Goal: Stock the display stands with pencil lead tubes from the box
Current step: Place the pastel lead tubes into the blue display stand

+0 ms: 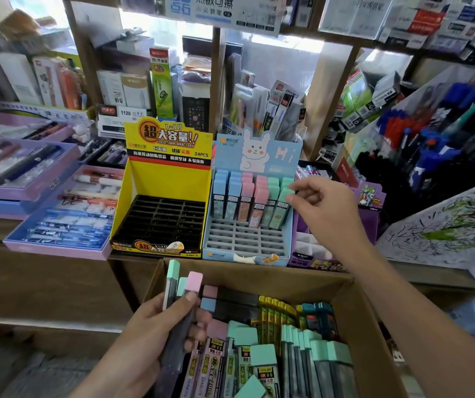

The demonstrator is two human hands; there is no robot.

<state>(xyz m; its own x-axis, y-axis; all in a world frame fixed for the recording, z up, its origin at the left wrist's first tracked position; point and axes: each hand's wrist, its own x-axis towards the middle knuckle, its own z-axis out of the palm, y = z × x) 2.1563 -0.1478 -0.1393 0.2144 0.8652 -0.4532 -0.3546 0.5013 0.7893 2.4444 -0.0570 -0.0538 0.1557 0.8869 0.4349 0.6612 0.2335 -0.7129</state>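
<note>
A cardboard box at the bottom holds several pencil lead tubes with mint, pink and blue caps. My left hand grips a small bunch of tubes, mint and pink caps upward, over the box's left side. My right hand pinches the cap of a mint tube standing at the right end of the filled rows in the blue rabbit display stand. The stand's rear rows hold blue, pink and mint tubes; its front slots are bare. The yellow display stand beside it has a black grid with no tubes.
Purple trays of pens lie left of the yellow stand. A purple stand sits right of the blue one, under my right forearm. Racks of pens rise at the right. Shelves of boxed stationery stand behind.
</note>
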